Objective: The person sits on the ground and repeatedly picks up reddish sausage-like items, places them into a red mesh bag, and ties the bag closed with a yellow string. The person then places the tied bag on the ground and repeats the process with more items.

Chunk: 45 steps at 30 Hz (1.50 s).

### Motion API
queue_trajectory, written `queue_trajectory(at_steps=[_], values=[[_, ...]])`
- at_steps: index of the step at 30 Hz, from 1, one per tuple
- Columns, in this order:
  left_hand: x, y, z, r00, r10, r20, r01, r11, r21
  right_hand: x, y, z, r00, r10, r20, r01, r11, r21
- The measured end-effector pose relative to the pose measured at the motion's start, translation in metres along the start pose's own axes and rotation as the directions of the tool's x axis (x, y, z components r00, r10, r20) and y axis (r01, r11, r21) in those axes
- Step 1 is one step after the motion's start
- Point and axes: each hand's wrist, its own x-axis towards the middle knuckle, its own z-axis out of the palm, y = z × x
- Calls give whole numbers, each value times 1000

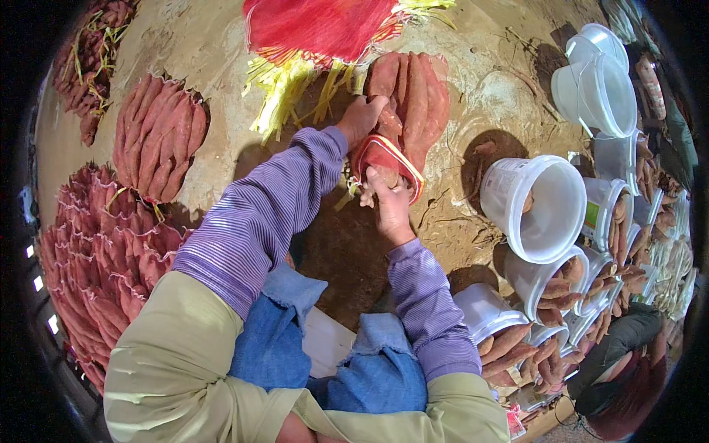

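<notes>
A red mesh bag filled with long sweet potatoes [415,99] lies on the ground before me. My left hand [361,119] is closed on a sweet potato [389,123] near the bag's mouth. My right hand [392,207] grips the lower side of the open mouth, whose rim [393,145] has a yellow and white edge; the fingertips are by a pale, knobbly end of something I cannot make out. Just beyond lies a stack of flat red mesh bags [316,27] with yellow ties [282,88] spread under its near edge.
White plastic buckets stand or lie at right, one nearly empty [545,207], several holding sweet potatoes [507,346]. Filled mesh bags [158,135] lie at left, many piled [105,260] nearer me. Another person's dark-clothed leg [615,338] shows at far right.
</notes>
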Motion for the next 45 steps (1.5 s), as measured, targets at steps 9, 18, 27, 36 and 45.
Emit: queue_trajectory(at_steps=[9, 18, 27, 36, 45], values=[[-14, 14, 3, 987, -132, 87, 155, 919, -363, 6, 5, 12, 955, -291, -58, 264, 922, -284], [-16, 6, 5, 997, -59, 58, 76, 926, -370, 9, -29, 6, 810, -586, 22, 430, 568, -702], [-25, 11, -7, 995, -47, 85, 76, 924, -374, 15, -11, -6, 702, -709, 68, 440, 357, -824], [-157, 12, 24, 830, 557, 7, -520, 771, 367, -48, 24, -45, 722, -684, 99, 478, 390, -787], [-214, -3, 13, 698, 599, 392, -715, 555, 425, -77, 12, -71, 671, -718, -186, 195, 413, -890]])
